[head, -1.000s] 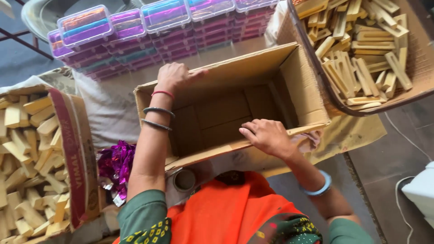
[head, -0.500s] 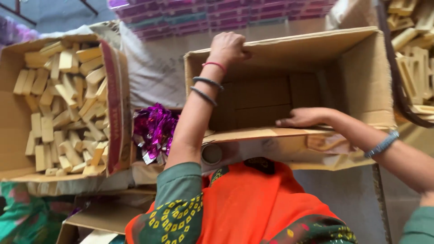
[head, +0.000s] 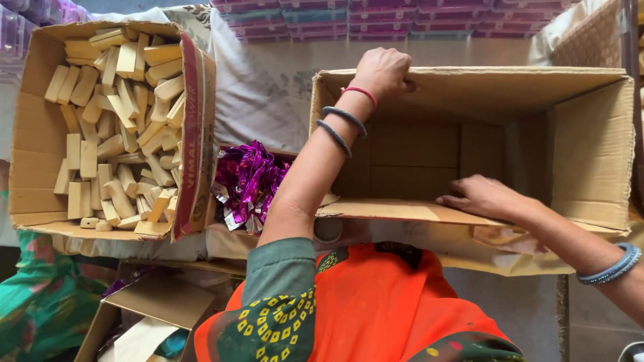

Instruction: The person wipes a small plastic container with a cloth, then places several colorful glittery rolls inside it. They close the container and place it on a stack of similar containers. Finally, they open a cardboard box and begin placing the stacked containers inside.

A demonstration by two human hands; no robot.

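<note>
Head view: left hand [head: 384,67] fingers curl over the empty cardboard box's [head: 590,161] far wall; right hand [head: 479,198] fingers lie spread, flat on its near flap.

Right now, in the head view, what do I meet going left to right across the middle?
Carton of pale bars → purple foil wrappers → left hand gripping the far edge of the empty carton → right hand on its near flap.

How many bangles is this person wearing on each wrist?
3 plus a thin red thread: two dark bangles and the red thread on the left wrist, one blue bangle on the right wrist. Others may be hidden under the arms.
</note>
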